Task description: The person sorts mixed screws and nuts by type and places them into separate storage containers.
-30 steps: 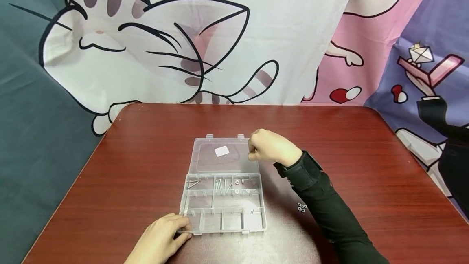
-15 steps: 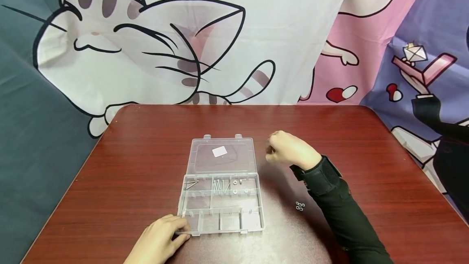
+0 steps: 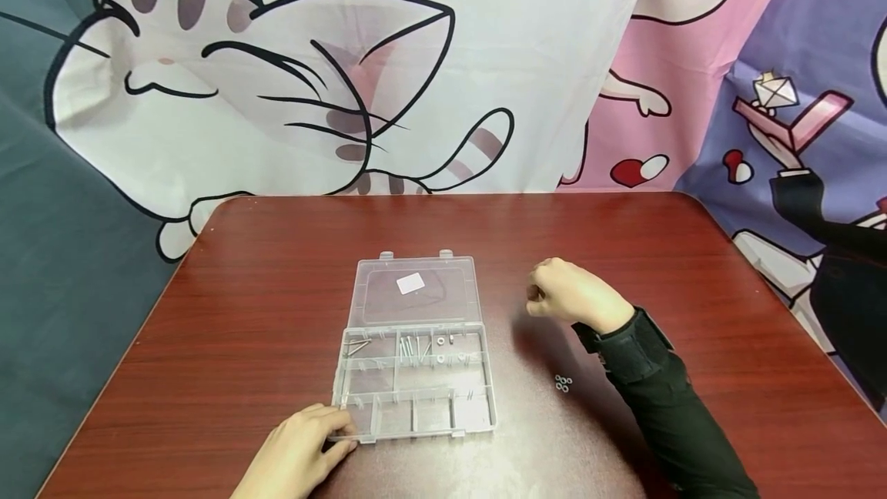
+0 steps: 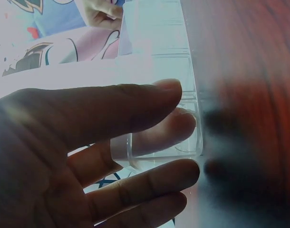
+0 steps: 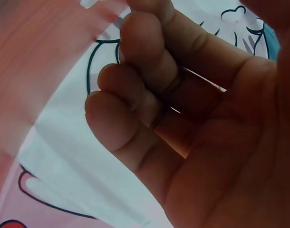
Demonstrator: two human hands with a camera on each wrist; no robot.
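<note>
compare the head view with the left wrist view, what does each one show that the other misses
Only the head view shows the small metal rings on the table, the thin metal pins in the clear box and the white label on its lid.

Only the left wrist view shows the inner side of the left grip close up, at the box's corner.

Both show the left grip, the right grip, the box, the table and the printed cloth.
</note>
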